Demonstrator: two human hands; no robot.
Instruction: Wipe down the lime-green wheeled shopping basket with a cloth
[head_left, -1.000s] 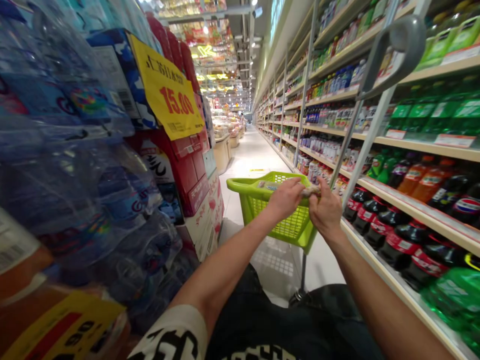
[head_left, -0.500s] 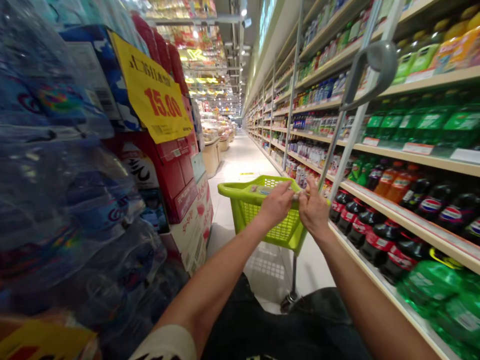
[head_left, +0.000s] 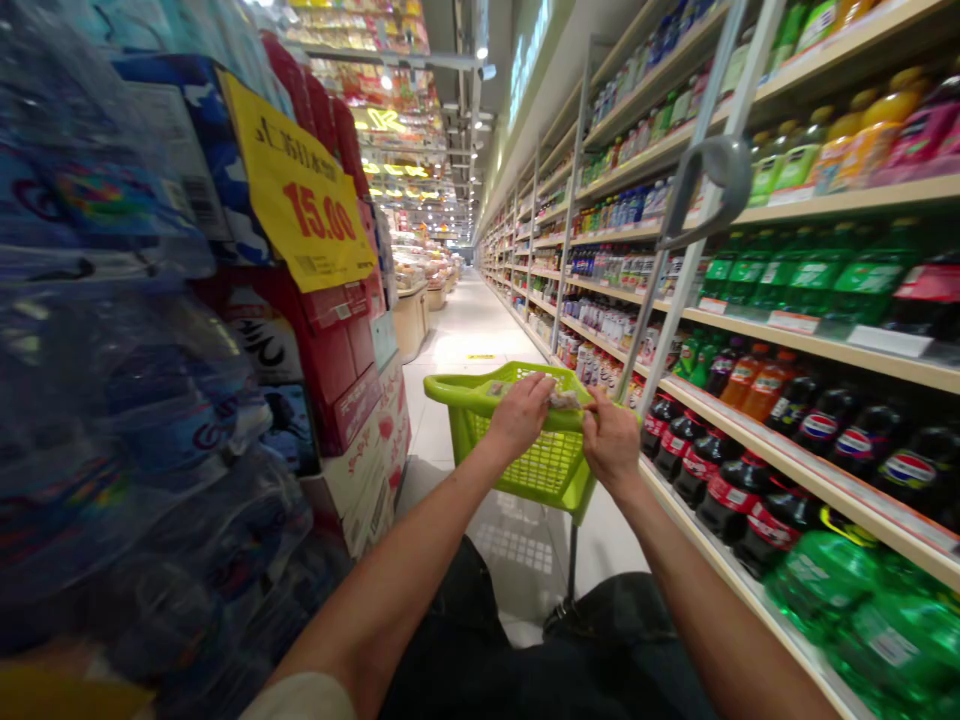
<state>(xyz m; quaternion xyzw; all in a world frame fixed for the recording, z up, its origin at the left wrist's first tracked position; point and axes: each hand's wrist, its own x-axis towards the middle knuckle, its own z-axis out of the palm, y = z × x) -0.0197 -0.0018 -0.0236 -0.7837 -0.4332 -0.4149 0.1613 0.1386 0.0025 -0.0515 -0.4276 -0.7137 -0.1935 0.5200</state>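
- Location: a supermarket aisle. The green trolley basket (head_left: 450, 386) stands on the tiled floor (head_left: 480, 330) just ahead of the person.
- Left hand (head_left: 521, 410): over the basket's near rim, grip closed on one end of a small pale packet (head_left: 566, 398).
- Right hand (head_left: 611, 445): just beside the left, fingers pinched on the other end of the same packet.
- Position of item: the packet is held between both hands, level with the near rim and above the basket opening. It is too blurred to identify any further.
- Work done, as judged: the item is in hand and brought to the basket.
- Work left, as judged: the packet is not released and does not lie in the basket. Both grips are on it.
- Basket contents: mostly hidden by the hands, so I cannot tell.
- Surroundings: the trolley's grey handle (head_left: 720, 170) stands raised to the right. Shelves of cola bottles (head_left: 750, 500) run along the right side. Shrink-wrapped water packs (head_left: 112, 400) and a yellow price sign (head_left: 300, 205) are on the left.
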